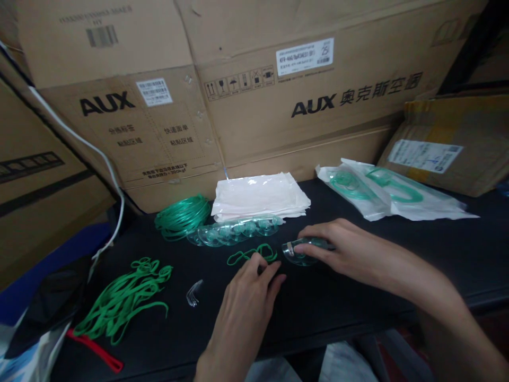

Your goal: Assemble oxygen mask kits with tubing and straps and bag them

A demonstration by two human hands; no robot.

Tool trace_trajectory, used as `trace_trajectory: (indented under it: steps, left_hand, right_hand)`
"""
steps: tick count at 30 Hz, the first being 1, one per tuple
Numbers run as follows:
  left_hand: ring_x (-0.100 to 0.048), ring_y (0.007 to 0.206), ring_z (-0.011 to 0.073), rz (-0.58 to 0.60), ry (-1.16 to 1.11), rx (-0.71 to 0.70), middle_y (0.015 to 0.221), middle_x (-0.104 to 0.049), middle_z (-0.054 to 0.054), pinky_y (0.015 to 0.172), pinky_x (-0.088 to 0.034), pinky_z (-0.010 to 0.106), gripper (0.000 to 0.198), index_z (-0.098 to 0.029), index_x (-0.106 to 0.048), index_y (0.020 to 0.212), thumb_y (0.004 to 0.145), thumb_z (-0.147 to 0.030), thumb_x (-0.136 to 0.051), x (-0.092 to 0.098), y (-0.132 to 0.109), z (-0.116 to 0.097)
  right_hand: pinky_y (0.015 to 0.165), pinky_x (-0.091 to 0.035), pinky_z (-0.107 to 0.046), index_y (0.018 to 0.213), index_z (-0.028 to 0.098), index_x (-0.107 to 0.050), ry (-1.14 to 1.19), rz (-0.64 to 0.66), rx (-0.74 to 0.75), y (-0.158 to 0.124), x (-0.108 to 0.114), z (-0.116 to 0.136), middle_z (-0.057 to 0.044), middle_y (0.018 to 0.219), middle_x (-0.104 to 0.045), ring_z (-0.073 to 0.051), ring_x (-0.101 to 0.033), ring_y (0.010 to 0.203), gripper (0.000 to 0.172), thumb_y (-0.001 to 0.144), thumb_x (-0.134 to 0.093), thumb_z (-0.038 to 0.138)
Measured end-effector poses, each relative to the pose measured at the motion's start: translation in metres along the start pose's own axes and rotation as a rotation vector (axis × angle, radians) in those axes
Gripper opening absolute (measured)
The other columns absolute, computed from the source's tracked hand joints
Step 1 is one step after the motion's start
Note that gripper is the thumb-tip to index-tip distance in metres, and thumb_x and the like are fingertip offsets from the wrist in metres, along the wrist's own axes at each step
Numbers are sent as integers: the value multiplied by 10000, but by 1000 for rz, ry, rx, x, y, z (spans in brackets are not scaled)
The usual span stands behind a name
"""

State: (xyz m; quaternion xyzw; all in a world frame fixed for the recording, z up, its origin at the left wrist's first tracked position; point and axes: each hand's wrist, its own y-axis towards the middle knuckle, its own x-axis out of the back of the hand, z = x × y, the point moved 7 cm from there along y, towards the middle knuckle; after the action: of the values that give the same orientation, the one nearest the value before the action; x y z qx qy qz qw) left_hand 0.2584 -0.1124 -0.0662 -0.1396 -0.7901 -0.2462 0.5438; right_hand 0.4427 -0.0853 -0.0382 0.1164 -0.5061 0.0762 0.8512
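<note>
One clear mask (299, 253) lies on the black table (397, 254) right in front of me. My right hand (350, 249) is cupped over it, with the fingers half curled along its top and holding it down. The mask's narrow end, with a small metal clip, pokes out past my fingertips.

Just left of it a single green strap (238, 258) loops on the tabletop, one end reaching close to the mask. My left hand (246, 302) rests on the near part of that strap with the fingers drawn together and the tips pinched down on it. I cannot tell whether the strap is joined to the mask.

Just behind both hands lies a row of clear masks (234, 232), nested one into the next. At its left end is a coil of green tubing (183, 216), and a flat stack of white bags (260, 196) lies behind it. Further right, well apart from my right hand, are sealed packs (382, 191) with green parts inside.

To my left a loose pile of green straps (123, 302) is spread out. A small clear bent piece (194, 293) lies between that pile and my left hand, and a red strap (97, 351) lies at the near edge. Cardboard boxes (278, 106) printed AUX wall off the back, and a white cable (99, 154) runs down them on the left.
</note>
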Motion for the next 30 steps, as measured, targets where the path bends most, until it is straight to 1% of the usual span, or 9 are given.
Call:
trace_trajectory:
  steps: [6,11,14,17,21,23,25,27,30]
  left_hand:
    - [-706,920,191,-63,-48,-12,1018,-633,18,792,-603,309,124,-241,-695,1087,994,-207,-619,5,0,0]
    - [-714,924,214,17,87,56,1098,-637,43,757,-605,332,377,-274,-565,1407,1032,-239,-555,3,1,4]
    - [-721,932,233,35,154,102,1120,-640,67,751,-604,342,408,-243,-529,1457,1051,-278,-516,3,1,8]
    - [-723,923,233,35,134,113,1094,-647,58,763,-599,346,327,-242,-608,1361,1049,-275,-517,7,0,9]
    - [-718,895,208,-16,42,103,1044,-653,33,761,-591,320,160,-241,-692,1111,1027,-250,-557,15,0,11]
    - [-711,950,212,-75,1,93,1111,-653,43,801,-596,337,160,-232,-667,1136,1021,-220,-557,20,0,15]
    - [-685,1081,228,-115,-15,60,1291,-624,68,904,-586,383,252,-234,-614,1260,1024,-187,-539,22,0,18]
    - [-650,1166,240,-101,-18,10,1388,-601,63,999,-546,431,282,-248,-604,1285,1030,-165,-516,21,0,19]
    - [-666,1062,236,-42,-40,-9,1199,-698,33,954,-541,424,187,-243,-657,1142,1019,-161,-542,19,0,23]
  right_hand:
    - [987,-531,-433,1202,299,-756,21,29,20,3,-2,1,-71,1167,-776,-313,-693,1129,459,957,-543,623]
    - [1001,-522,-425,1236,267,-744,11,26,26,3,-3,-1,-87,1174,-772,-320,-683,1151,520,930,-573,651]
    - [1019,-509,-446,1246,265,-737,14,30,18,1,-3,2,-95,1186,-762,-322,-669,1169,526,943,-552,653]
    - [1017,-507,-451,1221,261,-747,31,30,9,0,-4,6,-100,1167,-763,-324,-671,1153,517,939,-558,652]
    - [1003,-511,-454,1213,263,-749,52,20,-13,1,-4,8,-98,1168,-759,-333,-669,1157,527,934,-552,664]
    - [991,-516,-442,1208,271,-751,64,21,-10,1,-4,9,-88,1160,-762,-329,-671,1156,528,927,-556,673]
    - [975,-522,-422,1198,282,-755,77,24,-3,1,-4,11,-76,1140,-768,-323,-679,1140,519,915,-573,677]
    - [958,-526,-404,1189,293,-763,82,33,3,0,-4,13,-69,1132,-772,-317,-688,1120,505,907,-588,674]
    - [924,-536,-381,1200,302,-763,86,59,-4,-3,-3,16,-68,1145,-770,-313,-695,1106,503,909,-587,673]
